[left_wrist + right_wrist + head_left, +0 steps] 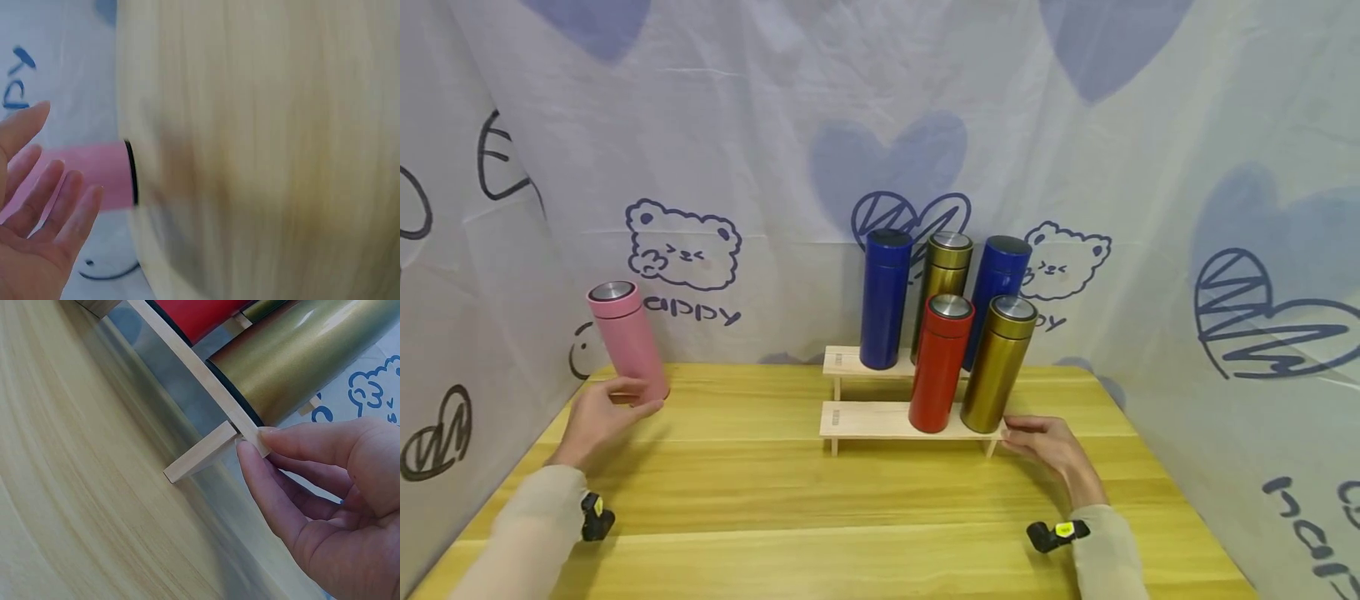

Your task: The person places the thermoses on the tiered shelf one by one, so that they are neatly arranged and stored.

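Observation:
A pink thermos (634, 350) stands upright at the far left of the table. My left hand (601, 417) is right beside its base, fingers spread and relaxed; the left wrist view shows the palm and fingers (78, 215) in front of the pink body, not wrapped round it. With thumb and fingertips, my right hand (1051, 446) pinches the right end of the low wooden stand (868, 419). On that stand are a red thermos (942, 367) and a gold thermos (1000, 367), the gold one closest to my right hand (337, 494).
Behind, a second wooden stand (844, 360) carries a blue thermos (885, 304), another gold thermos (947, 265) and a second blue thermos (1002, 271). Printed white curtains (737, 150) hang at the back and both sides of the wooden table (760, 492).

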{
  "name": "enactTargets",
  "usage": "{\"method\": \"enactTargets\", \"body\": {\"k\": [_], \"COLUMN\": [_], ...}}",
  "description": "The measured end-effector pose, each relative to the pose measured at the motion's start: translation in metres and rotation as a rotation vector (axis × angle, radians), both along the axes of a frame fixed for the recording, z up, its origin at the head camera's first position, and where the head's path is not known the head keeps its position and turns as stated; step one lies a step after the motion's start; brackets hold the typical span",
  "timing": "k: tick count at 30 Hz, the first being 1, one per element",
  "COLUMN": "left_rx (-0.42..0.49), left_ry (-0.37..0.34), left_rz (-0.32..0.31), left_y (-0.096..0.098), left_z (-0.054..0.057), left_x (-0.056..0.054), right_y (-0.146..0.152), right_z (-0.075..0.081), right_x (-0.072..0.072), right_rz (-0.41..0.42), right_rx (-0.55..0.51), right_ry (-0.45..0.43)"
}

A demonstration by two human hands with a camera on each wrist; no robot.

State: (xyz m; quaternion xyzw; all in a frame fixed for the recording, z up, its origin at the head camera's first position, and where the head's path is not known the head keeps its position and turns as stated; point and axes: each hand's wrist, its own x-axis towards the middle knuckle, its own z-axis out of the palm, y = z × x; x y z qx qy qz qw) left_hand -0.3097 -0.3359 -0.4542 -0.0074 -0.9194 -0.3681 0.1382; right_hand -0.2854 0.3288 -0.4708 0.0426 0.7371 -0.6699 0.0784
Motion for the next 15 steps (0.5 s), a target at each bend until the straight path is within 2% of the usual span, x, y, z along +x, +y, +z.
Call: {"method": "enactTargets", "body": {"k": [5, 8, 10, 12, 15], "left_rx": [0.025, 0.031, 0.043, 0.058, 0.071], "left_ry": [-0.044, -0.075, -0.096, -0.118, -0.143], "left_rz": [0.095, 0.171, 0.198, 0.193, 0.146], "left_y": [-0.015, -0.02, -0.022, -0.024, -0.027], "left_z": [-0.007, -0.012, -0.014, -0.016, -0.019], "left_x": [-0.006, -0.01, -0.013, -0.017, -0.022], "right_y": [0.0, -0.001, -0.001, -0.001, 0.0], "right_z": [0.0, -0.001, -0.001, -0.001, 0.0], "right_x": [0.0, 0.0, 0.0, 0.001, 0.001], "right_rz": [-0.009, -0.003, -0.004, -0.004, -0.004], "right_rx": [0.014, 0.017, 0.027, 0.035, 0.043], "right_ry": [-0.002, 0.002, 0.002, 0.004, 0.004]}}
